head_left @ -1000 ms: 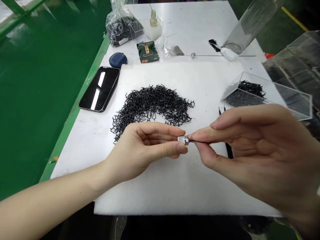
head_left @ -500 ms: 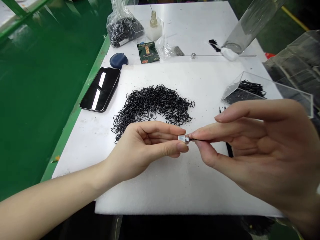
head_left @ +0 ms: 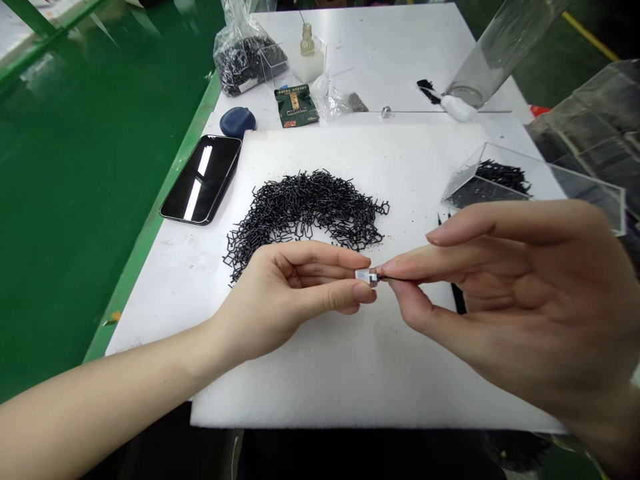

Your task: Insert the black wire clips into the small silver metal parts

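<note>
Pinching a small silvery metal block (head_left: 366, 277) between thumb and fingertips, the left hand (head_left: 295, 293) holds it mid-scene in the head view, above a white, matte mat (head_left: 350, 380). The right hand (head_left: 530, 300) has thumb and forefinger nearly together on a thin black piece (head_left: 389, 279) that meets the block's right end—whether it sits inside, I cannot tell.

Writing shows on a dark green packet (head_left: 296, 107) at the far left of the mat: a gold panel and red print, too small to read. Left of it, a crinkled clear bag (head_left: 245, 60) of black bits bears a white label, also illegible.

Just beyond the left hand lies a curved pile of black wire clips (head_left: 310, 200), thin and angular. Left of that rest a glossy black phone (head_left: 203, 179) and a rounded blue case (head_left: 237, 122). On the right, a clear plastic box (head_left: 595, 197) holds more black pieces—black tweezers (head_left: 458, 299) lie nearer, partly behind the right hand.
</note>
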A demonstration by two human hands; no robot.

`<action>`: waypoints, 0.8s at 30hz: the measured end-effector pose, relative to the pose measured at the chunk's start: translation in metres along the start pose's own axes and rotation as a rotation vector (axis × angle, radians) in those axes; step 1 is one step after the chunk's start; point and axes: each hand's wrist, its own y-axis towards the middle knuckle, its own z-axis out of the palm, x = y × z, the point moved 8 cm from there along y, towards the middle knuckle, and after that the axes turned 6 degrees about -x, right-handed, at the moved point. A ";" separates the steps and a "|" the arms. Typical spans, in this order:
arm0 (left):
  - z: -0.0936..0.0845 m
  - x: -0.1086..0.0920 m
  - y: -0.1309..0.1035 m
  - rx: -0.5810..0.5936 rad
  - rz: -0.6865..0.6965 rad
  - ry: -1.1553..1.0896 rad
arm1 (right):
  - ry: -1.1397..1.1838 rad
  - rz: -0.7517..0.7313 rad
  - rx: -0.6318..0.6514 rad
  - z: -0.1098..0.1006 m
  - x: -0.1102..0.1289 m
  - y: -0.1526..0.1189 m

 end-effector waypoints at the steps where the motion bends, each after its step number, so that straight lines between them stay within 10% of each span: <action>1: 0.000 0.000 0.000 0.001 0.002 0.000 | 0.006 -0.010 0.008 0.000 0.001 0.001; 24: -0.001 -0.001 0.000 -0.023 0.014 0.019 | -0.061 -0.010 0.000 -0.002 0.000 -0.002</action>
